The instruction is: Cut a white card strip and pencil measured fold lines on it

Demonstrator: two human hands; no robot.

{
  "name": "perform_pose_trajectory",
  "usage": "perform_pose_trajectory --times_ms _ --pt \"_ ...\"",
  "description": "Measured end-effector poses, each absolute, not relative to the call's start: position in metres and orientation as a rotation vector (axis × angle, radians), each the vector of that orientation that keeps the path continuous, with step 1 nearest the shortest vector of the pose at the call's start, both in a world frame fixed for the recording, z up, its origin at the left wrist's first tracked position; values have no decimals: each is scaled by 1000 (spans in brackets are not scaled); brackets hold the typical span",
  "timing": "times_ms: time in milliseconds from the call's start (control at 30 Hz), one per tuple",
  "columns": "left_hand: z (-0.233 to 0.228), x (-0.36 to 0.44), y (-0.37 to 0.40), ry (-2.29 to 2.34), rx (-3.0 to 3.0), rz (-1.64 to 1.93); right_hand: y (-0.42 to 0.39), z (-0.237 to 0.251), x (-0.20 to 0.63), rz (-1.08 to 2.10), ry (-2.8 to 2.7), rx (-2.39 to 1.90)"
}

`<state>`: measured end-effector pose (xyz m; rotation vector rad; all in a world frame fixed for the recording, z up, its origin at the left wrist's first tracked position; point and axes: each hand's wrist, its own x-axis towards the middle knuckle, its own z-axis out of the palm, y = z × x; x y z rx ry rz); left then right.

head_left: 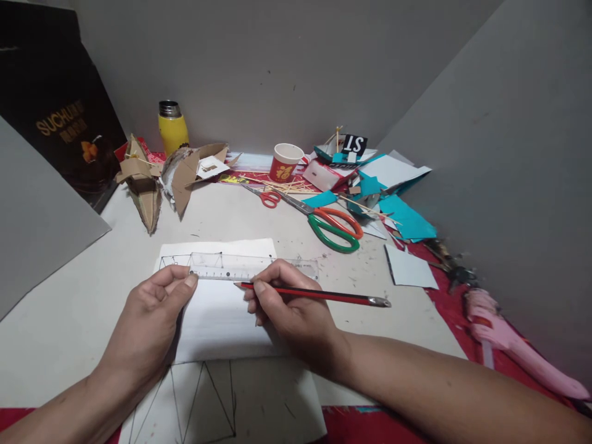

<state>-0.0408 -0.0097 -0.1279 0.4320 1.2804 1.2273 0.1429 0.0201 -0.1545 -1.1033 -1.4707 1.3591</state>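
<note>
My left hand (150, 314) pinches the left end of a clear plastic ruler (226, 273) between thumb and fingers. Between the fingers of my right hand (289, 308) is a red and black pencil (333, 295), its tip pointing left just below the ruler's lower edge. My right fingertips lie close to the ruler; whether they touch it I cannot tell. Under both is a white sheet (217, 320), with ink lines visible near its top left corner. A second sheet (259, 394), closer to me, carries drawn triangles and is partly covered by the first.
Scissors with orange and green handles (335, 228) and small red-handled scissors (270, 198) lie beyond. Behind stand a red cup (285, 163), a yellow bottle (172, 129) and cardboard boat shapes (143, 188). Teal scraps (404, 219) and a pink glue gun (504, 339) lie right.
</note>
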Motion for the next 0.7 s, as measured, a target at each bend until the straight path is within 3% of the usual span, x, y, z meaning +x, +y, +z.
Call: perform_pose_trajectory --times_ms 467,700 --pt "-130 -42 -10 1295 444 1225 19 -149 144 1322 -1470 -1005" --pt "-129 -50 -7 1246 517 1147 39 -85 171 587 -1866 -996"
